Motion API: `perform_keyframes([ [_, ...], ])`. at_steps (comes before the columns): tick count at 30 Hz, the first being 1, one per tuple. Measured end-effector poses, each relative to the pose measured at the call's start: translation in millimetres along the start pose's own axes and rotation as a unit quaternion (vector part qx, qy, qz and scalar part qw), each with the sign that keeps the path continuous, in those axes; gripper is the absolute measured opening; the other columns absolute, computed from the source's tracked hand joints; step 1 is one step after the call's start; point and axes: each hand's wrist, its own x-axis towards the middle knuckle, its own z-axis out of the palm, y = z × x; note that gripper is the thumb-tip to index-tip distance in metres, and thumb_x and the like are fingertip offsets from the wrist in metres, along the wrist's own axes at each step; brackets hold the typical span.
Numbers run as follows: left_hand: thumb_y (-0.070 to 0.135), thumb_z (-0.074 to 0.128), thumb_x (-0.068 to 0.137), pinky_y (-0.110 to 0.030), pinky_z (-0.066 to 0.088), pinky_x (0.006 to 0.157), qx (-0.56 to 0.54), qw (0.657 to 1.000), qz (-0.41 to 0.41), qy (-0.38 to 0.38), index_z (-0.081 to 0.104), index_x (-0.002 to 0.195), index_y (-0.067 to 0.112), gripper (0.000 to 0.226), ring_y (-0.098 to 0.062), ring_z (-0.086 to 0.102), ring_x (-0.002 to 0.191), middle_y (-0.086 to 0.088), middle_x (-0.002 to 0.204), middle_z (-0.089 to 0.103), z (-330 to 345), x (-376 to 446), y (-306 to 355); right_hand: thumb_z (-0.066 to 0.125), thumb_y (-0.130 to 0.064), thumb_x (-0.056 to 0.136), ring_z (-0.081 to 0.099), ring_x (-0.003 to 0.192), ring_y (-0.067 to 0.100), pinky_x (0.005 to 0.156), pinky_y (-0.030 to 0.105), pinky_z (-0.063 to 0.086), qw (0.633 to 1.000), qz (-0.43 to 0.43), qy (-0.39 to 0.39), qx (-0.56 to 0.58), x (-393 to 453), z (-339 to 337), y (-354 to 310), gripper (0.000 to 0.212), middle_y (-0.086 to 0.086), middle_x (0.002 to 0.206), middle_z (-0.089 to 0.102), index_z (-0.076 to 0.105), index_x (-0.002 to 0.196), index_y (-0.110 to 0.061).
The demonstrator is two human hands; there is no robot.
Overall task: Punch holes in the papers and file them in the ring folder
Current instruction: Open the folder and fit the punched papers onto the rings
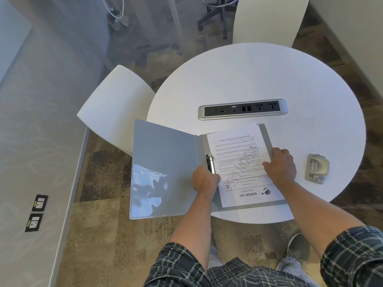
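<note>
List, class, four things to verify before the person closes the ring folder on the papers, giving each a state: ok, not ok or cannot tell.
1. Ring folder lies open: ok.
2. Papers sit inside on the right half: ok.
3. Rings through the punched holes, mechanism snapped shut: cannot tell.
4. Left hand off the rings: not ok.
5. Right hand steadies the papers: ok.
6. Hole punch out of the cover's way: ok.

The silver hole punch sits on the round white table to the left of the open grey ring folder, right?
Not quite. The head view shows the silver hole punch on the round white table to the right of the open grey ring folder, not the left.
</note>
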Motion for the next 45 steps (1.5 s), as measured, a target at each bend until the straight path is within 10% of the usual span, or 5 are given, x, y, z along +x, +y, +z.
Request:
perform_keyframes([
  [6, 0.044, 0.072, 0.087, -0.023, 0.034, 0.045, 0.007, 0.999, 0.017, 0.029, 0.068, 0.084, 0.009, 0.035, -0.022, 0.064, 0.071, -0.002, 0.076, 0.067, -6.0, 3.4, -5.4, 0.075, -0.024, 0.087, 0.053, 0.116, 0.036, 0.087, 0.045, 0.049, 1.000, -0.001, -0.003, -0.004, -0.3, -0.9, 0.6, 0.045, 0.014, 0.124, 0.053, 0.056, 0.125, -0.009],
  [14, 0.006, 0.071, 0.079, -0.029, 0.044, 0.056, 0.027, 0.999, 0.012, 0.024, 0.056, 0.083, 0.008, 0.016, -0.024, 0.060, 0.075, -0.002, 0.080, 0.061, -7.3, 18.8, 4.8, 0.076, -0.022, 0.086, 0.053, 0.115, 0.036, 0.083, 0.044, 0.049, 1.000, 0.006, 0.007, 0.000, -2.4, 0.4, -1.2, 0.043, 0.015, 0.122, 0.054, 0.058, 0.123, -0.009],
  [45, 0.013, 0.069, 0.080, -0.022, 0.038, 0.053, -0.157, 0.988, 0.004, -0.008, 0.062, 0.061, 0.017, 0.021, -0.019, 0.052, 0.054, 0.003, 0.060, 0.060, -3.1, 38.5, -10.9, 0.073, -0.018, 0.087, 0.054, 0.112, 0.035, 0.081, 0.041, 0.050, 1.000, 0.014, 0.007, -0.014, -2.3, 1.7, -2.9, 0.040, 0.014, 0.121, 0.053, 0.061, 0.124, -0.010],
])
